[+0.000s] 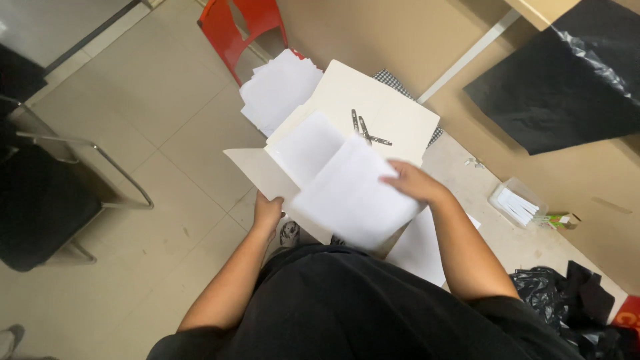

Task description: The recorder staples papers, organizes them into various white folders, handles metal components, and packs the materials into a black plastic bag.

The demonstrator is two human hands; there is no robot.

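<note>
Two white sheets (347, 183); two hands (268, 212) gripping; one red chair (233, 27).

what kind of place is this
Probably a plain office or workroom used for paper sorting: a tiled floor, a red plastic chair holding a stack of loose white sheets, and metal binder clips lying on a cream card folder.
</note>
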